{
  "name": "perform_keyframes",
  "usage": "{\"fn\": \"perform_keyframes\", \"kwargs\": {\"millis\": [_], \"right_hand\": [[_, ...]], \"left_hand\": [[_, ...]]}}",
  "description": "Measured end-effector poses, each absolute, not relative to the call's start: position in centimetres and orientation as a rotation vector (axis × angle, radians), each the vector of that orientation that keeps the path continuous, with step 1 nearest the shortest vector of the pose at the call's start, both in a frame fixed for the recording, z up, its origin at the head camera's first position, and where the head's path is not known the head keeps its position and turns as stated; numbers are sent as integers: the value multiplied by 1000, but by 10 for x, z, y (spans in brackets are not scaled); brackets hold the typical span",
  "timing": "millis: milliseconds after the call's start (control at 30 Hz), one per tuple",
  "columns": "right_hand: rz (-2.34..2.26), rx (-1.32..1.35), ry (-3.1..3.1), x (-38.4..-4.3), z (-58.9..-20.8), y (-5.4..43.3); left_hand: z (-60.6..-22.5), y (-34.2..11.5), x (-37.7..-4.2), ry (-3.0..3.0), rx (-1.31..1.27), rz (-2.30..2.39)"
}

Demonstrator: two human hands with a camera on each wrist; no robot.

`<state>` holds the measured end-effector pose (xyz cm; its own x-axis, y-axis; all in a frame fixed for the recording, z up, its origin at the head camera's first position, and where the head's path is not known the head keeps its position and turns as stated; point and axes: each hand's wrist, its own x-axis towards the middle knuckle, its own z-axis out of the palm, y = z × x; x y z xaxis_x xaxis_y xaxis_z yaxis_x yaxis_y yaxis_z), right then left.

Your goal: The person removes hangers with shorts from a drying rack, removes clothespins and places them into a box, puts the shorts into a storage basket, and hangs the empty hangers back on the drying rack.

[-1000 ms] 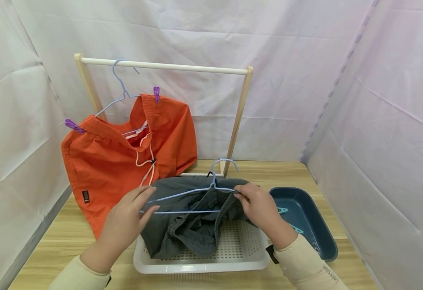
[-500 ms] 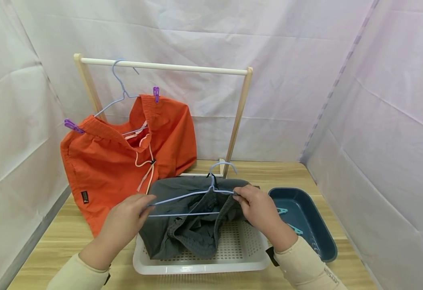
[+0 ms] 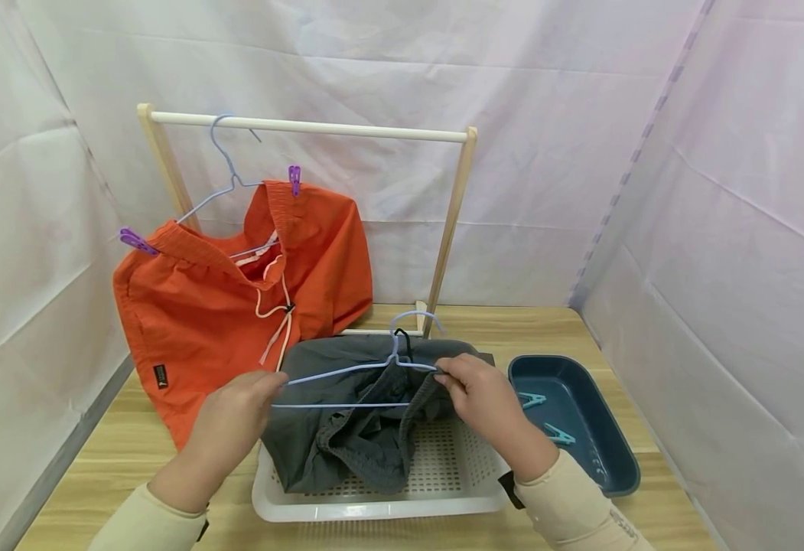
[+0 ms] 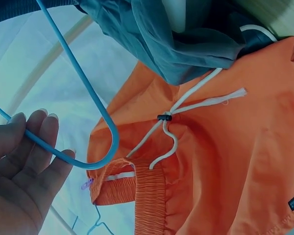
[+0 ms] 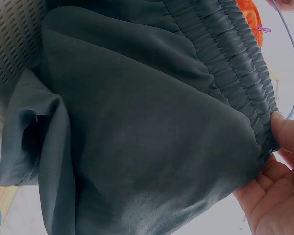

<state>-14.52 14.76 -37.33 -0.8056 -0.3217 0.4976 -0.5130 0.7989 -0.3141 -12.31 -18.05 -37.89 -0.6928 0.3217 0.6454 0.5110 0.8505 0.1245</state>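
In the head view, the hanger (image 3: 392, 358) was held between the left hand (image 3: 232, 417) and the right hand (image 3: 489, 409), presumably for steadiness; the grey garment (image 3: 305, 459) lay partly in the basket (image 3: 374, 510) at six o'clock, two pegs (image 3: 564, 438) in the tray (image 3: 632, 463) at four. In the left wrist view, the hanger was pinched at eight; in the right wrist view, the waistband (image 5: 235, 68) was pinched at four, seemingly against the hanger.
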Motion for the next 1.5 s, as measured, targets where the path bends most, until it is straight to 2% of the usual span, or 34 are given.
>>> {"fn": "perform_keyframes", "kwargs": {"millis": [633,1500], "right_hand": [[794,548,-2685,-130,-379,124],[999,599,-2784,-117,-401,111]], "left_hand": [[-375,-198,-122,-2395,-571,-375],[-378,-215,-121,-2453,-522,-379]]}}
